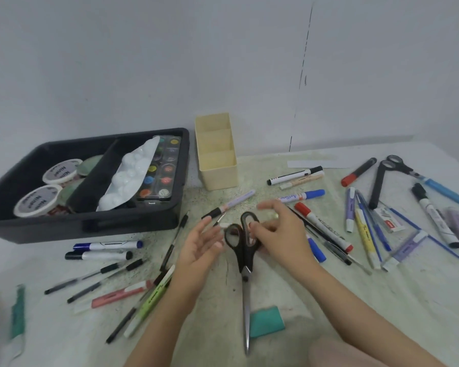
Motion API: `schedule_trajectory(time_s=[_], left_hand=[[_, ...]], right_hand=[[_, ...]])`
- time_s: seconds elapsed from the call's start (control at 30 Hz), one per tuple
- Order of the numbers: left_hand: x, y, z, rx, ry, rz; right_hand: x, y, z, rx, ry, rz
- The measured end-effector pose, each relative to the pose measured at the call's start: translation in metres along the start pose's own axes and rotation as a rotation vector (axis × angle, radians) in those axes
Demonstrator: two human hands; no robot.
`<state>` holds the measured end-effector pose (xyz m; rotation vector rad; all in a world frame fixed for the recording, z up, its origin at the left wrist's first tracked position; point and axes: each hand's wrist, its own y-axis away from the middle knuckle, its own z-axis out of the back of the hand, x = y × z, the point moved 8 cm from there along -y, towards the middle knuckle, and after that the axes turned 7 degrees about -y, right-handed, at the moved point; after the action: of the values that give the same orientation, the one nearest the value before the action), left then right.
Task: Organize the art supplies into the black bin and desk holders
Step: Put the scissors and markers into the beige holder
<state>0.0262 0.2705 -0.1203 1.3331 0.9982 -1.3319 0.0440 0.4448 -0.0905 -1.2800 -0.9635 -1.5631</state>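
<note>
Black-handled scissors (246, 263) are in the middle of the table, blades pointing toward me. My right hand (284, 230) grips their right handle loop with curled fingers, its index finger stretched out above. My left hand (199, 250) is open, fingers straight, fingertips beside the left handle loop. The black bin (90, 222) stands at the left and holds paint jars (61, 172), a white palette and a watercolour set (163, 170). A cream desk holder (217, 172) with three compartments stands right of the bin and looks empty.
Several pens and markers (106, 246) lie scattered at the left. Several more markers (321, 226), highlighters and another pair of scissors (398, 165) lie at the right. A teal eraser (266, 321) sits by the blade tips. A wall rises behind the table.
</note>
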Motion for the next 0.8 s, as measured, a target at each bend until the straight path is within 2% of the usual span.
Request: schedule_trajectory(time_s=[0.1, 0.33, 0.53, 0.63, 0.73, 0.8], left_hand=[[-0.002, -0.007, -0.032, 0.133, 0.156, 0.096], [-0.027, -0.008, -0.11, 0.649, 0.281, 0.2], [-0.031, -0.005, -0.171, 0.738, 0.199, 0.246], [-0.029, -0.003, -0.197, 0.763, 0.232, 0.262], [-0.031, -0.005, -0.219, 0.767, 0.269, 0.283], [-0.033, -0.005, -0.232, 0.77, 0.293, 0.298]], right_hand=[[0.007, -0.004, 0.017, -0.003, -0.253, 0.008], [0.022, -0.01, 0.074, -0.131, -0.344, 0.04], [0.013, 0.0, 0.14, -0.211, -0.203, 0.06], [-0.009, 0.007, 0.202, -0.405, 0.053, 0.023], [-0.035, 0.022, 0.275, -0.662, 0.602, -0.069], [-0.055, 0.033, 0.315, -0.781, 0.815, -0.178]])
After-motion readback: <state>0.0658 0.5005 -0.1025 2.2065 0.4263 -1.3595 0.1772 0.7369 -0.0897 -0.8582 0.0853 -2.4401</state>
